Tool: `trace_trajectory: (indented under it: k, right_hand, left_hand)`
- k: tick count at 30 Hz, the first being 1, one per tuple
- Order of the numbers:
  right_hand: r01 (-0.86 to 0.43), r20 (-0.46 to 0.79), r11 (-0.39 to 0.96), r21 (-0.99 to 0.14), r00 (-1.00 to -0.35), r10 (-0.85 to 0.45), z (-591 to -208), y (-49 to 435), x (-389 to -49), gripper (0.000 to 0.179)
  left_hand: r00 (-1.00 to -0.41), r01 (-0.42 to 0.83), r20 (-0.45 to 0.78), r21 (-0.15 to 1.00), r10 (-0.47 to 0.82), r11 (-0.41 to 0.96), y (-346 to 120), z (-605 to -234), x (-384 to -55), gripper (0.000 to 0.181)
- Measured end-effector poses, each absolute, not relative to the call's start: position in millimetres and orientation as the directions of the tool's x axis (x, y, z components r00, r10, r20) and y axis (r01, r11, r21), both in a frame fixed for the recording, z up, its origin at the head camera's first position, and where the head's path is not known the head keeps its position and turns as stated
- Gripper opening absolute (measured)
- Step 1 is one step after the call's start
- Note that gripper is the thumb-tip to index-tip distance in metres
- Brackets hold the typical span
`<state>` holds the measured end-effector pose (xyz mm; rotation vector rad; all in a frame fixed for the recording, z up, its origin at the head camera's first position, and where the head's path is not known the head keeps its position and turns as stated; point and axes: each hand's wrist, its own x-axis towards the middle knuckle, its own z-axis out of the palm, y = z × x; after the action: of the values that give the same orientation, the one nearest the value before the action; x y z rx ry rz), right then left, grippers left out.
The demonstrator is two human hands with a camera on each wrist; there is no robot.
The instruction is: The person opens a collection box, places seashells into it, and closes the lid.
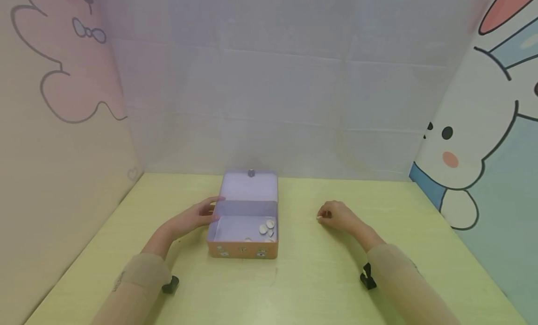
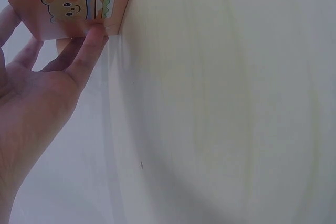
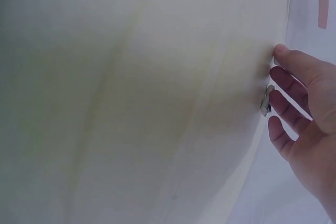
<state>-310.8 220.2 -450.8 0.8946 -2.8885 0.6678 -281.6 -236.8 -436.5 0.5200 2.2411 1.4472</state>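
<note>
An orange lidded box (image 1: 243, 250) with a pale purple inside stands on the yellow table, its lid (image 1: 251, 185) raised at the back. Several small whitish shells (image 1: 270, 224) lie in its right part. My left hand (image 1: 192, 219) holds the box at its left side, some fingertips over the edge; the left wrist view shows a fingertip against the outer wall (image 2: 73, 6) with a bear drawing. To the right of the box, my right hand (image 1: 339, 216) pinches one small whitish shell (image 3: 266, 102) at its fingertips, low over the table.
The yellow table (image 1: 294, 287) reaches back to a pale wall (image 1: 286, 105). Side walls with cartoon drawings bound it left and right, a rabbit (image 1: 466, 133) on the right one. Black straps or mounts (image 1: 368, 277) hang at both wrists.
</note>
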Motion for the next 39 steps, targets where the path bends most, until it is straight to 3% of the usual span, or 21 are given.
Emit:
trace_trajectory:
  k: [39]
  right_hand:
    - [-0.546,0.176,0.732,-0.408,-0.834,-0.523,-406,200,-293,0.007]
  left_hand:
    - [-0.851,0.071,-0.161,0.908,0.500,0.413,-234,-433,-279,0.059]
